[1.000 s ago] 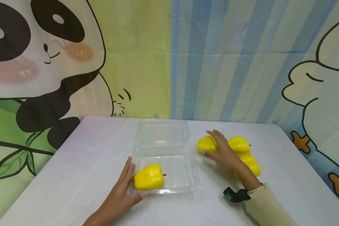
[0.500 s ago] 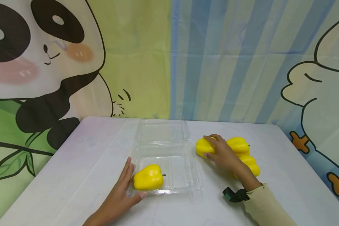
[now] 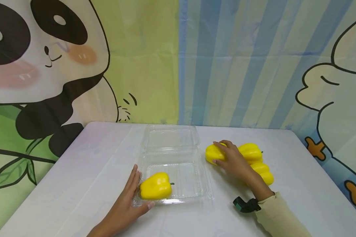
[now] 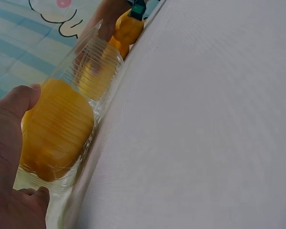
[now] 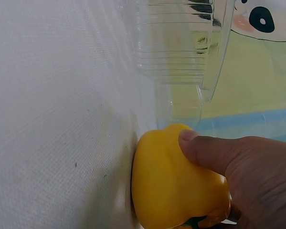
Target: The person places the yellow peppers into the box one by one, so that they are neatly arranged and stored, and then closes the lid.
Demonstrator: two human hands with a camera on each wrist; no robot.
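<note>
A clear plastic clamshell box lies open on the white table, its lid folded back. One yellow bell pepper sits in the box's near left corner. My left hand rests against the box's left front corner, fingers straight, thumb along the front rim; the left wrist view shows the pepper through the box wall. My right hand grips another yellow pepper right of the box, fingers curled over it. Two more yellow peppers lie behind that hand.
The white table stretches left and right of the box. A cartoon backdrop with a panda hangs along the far edge. A small black and green device sits at my right wrist, by a cream sleeve.
My right hand has closed its fingers around the leftmost loose pepper and nudged it slightly left. The left hand and the pepper in the box have stayed still.
</note>
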